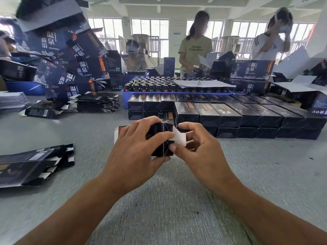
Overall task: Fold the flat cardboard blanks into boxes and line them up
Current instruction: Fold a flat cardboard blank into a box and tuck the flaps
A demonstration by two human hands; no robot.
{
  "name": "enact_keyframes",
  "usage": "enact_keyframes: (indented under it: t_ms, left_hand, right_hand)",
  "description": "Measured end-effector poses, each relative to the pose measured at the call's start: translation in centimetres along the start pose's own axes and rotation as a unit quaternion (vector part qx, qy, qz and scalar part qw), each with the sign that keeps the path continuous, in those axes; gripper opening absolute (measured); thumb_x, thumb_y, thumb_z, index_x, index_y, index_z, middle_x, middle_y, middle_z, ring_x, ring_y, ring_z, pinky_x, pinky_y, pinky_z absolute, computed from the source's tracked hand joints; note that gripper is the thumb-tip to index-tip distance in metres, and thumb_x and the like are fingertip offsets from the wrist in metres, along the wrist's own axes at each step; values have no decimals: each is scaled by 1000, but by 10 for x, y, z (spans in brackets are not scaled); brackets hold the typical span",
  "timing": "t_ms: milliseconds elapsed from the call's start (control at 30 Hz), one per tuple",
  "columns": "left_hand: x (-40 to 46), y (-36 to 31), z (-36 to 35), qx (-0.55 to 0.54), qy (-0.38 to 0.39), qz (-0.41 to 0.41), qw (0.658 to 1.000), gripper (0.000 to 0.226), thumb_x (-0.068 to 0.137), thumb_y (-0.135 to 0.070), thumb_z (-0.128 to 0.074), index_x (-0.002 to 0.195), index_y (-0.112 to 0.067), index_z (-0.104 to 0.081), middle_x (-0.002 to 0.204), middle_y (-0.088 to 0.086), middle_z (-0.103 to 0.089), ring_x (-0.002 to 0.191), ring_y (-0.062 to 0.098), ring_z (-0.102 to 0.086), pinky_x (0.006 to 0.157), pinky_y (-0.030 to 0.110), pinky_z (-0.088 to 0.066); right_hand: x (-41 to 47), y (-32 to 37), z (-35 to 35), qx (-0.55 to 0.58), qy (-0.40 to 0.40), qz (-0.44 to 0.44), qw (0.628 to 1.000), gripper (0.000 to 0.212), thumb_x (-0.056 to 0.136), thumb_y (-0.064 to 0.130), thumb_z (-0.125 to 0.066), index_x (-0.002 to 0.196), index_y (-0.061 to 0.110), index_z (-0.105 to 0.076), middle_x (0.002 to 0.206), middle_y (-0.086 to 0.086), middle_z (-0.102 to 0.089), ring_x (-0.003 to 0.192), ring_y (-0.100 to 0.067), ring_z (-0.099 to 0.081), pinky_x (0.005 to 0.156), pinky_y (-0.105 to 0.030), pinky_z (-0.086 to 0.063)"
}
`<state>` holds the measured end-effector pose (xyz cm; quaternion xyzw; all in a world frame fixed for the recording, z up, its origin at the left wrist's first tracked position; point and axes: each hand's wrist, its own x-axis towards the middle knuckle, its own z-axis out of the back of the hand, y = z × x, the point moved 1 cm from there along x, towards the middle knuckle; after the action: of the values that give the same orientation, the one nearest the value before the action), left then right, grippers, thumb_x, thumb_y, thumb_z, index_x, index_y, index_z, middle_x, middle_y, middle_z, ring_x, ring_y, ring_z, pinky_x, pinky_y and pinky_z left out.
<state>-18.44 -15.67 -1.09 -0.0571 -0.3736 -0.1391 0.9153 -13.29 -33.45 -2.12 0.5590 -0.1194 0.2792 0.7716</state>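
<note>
A small dark cardboard box (161, 145), half folded, sits end-on toward me at the table's middle. My left hand (139, 144) grips it from the left, fingers curled over its top and thumb across its near end. My right hand (192, 144) pinches the box's white end flap (179, 137) between thumb and fingers. Behind them, folded dark boxes (230, 117) stand lined up in stacked rows. A pile of flat blanks (33, 163) lies at my left.
Another stack of flat blanks (96, 103) lies further back left, under a tall heap of bigger printed cartons (70, 55). A blue tray of capped bottles (159, 85) stands behind the rows. Three people work across the grey table (168, 200).
</note>
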Motion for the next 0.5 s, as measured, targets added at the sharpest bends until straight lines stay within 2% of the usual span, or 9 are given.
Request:
enact_keyframes:
  t_ms: [100,233,367,500]
  left_hand:
    - [-1,0,0,1,-4,-1,1000,64,69,-42,-87,127,-30,-63,138,4,-51,120,30,-54,93,49,-47]
    - [-1,-1,-1,4,-11,-3,1000,77,70,-44,-86,137,-32,-50,138,2,-49,121,27,-52,96,47,-46]
    - [0,0,-1,3,-12,4,1000,87,70,-45,-84,145,-30,-44,138,-3,-48,123,24,-50,97,44,-44]
    - [-1,-1,-2,12,-1,-3,1000,95,70,-48,-83,150,-29,-36,139,-4,-47,125,23,-49,99,42,-42]
  right_hand:
    - [1,1,0,30,-14,-14,999,39,82,30,-82,105,42,-53,96,17,-72,79,-4,-70,65,-18,-52]
    - [1,4,2,33,15,-11,999,35,83,23,-81,109,39,-64,101,17,-71,87,-4,-71,73,-25,-59]
    - [0,5,2,40,39,-6,998,41,90,11,-71,120,38,-68,106,22,-71,93,0,-69,71,-16,-56]
    - [1,3,2,59,30,-18,998,25,94,21,-68,113,38,-69,99,18,-72,86,-7,-71,71,-19,-57]
